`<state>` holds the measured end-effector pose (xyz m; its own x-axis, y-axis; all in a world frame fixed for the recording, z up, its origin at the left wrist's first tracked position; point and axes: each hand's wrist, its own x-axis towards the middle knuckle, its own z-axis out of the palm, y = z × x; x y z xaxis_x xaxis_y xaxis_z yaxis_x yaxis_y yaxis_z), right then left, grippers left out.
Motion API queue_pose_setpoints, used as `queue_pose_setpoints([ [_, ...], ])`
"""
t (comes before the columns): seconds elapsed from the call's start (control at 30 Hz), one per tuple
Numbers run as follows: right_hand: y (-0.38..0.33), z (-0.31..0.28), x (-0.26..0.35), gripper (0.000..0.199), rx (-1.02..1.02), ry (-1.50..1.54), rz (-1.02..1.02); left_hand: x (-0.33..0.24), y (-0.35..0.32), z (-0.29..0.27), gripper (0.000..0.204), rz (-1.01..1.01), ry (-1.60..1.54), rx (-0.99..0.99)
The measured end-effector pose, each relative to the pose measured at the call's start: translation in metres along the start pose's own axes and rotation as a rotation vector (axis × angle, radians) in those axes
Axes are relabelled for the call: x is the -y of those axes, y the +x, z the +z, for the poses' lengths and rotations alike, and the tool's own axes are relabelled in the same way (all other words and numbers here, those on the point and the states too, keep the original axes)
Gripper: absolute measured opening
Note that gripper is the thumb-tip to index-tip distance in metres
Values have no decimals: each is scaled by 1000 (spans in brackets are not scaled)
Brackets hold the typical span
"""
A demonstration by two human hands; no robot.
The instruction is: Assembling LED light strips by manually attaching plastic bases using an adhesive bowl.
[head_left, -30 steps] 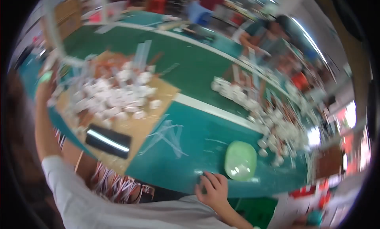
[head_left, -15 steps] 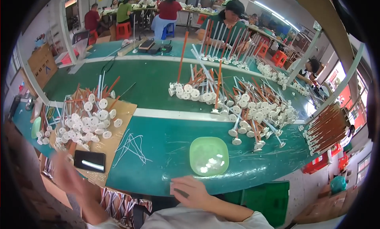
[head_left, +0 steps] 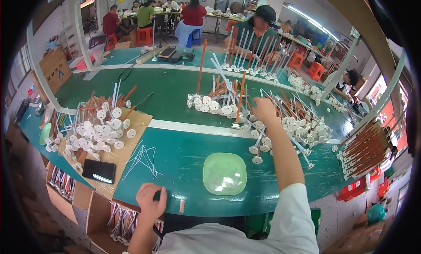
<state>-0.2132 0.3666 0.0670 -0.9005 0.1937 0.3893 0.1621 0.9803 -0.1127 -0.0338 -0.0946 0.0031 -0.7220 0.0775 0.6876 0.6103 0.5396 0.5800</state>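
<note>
My right arm is stretched forward over the bench. My right hand (head_left: 265, 110) is at the left side of a heap of brown and white sticks with round white bases (head_left: 302, 129); its fingers are bent down among the sticks, and what they pinch is hidden. Near the front edge, my left hand (head_left: 150, 200) hovers with loosely curled fingers and the thumb apart, nothing visible in it. Between the hands lies a pale green square dish (head_left: 224, 174). Thin white wires or ties (head_left: 144, 161) lie left of it.
Another heap of white-based sticks (head_left: 103, 131) lies on cardboard at left, beside a black phone (head_left: 99, 171). A third group (head_left: 212, 104) lies centre-back, near upright brown sticks. A co-worker (head_left: 261, 28) sits across the bench behind a row of standing sticks. Boxes of sticks (head_left: 120, 223) stand below.
My right hand has moved from the front edge up to the right-hand heap, uncovering a small patterned strip. My left hand has come from beside the phone to the right.
</note>
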Motion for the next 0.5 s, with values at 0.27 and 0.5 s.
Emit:
queue_pose_setpoints([
  [0.27,18,4,-17,12,67,-162,-38,5,-8,4,12,56,26,-3],
  [0.5,-6,-60,-48,16,-590,853,178,4,-5,2,12,46,9,38],
])
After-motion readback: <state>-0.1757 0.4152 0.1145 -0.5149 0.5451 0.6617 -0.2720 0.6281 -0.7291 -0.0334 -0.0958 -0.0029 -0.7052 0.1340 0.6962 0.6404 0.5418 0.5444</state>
